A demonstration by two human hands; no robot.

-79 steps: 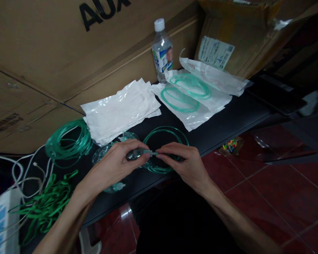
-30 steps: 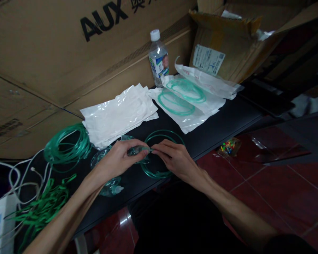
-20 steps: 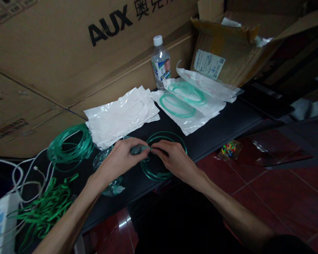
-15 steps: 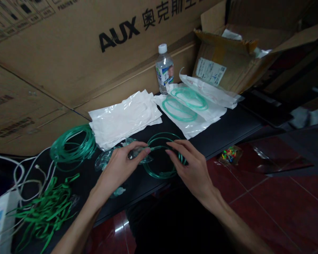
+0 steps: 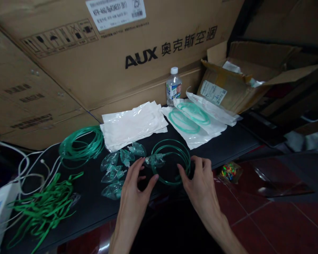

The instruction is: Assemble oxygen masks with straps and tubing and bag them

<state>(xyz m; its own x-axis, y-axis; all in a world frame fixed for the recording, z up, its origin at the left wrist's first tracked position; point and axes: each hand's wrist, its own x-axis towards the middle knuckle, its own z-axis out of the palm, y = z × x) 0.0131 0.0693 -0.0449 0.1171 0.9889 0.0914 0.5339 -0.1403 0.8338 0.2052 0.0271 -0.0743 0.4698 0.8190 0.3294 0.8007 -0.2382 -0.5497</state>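
A green tubing coil (image 5: 172, 160) lies on the black tabletop (image 5: 228, 148) with a clear mask (image 5: 155, 160) at its left side. My left hand (image 5: 135, 190) hovers just below the mask, fingers spread, holding nothing. My right hand (image 5: 200, 183) rests at the coil's lower right edge with fingers apart, fingertips touching or nearly touching the tube. Several more clear masks (image 5: 116, 167) lie left of my left hand.
A bigger green tubing bundle (image 5: 81, 146) and green straps (image 5: 45, 208) lie at the left with white cables (image 5: 29, 169). White pouches (image 5: 134, 123), bagged tubing (image 5: 193, 118), a water bottle (image 5: 173, 86) and cardboard boxes (image 5: 116, 60) stand behind. Red floor tiles lie to the right.
Both hands let go of the mask and tube end they were joining and drew back toward me. The mask now lies on the coil. The camera tilted up.
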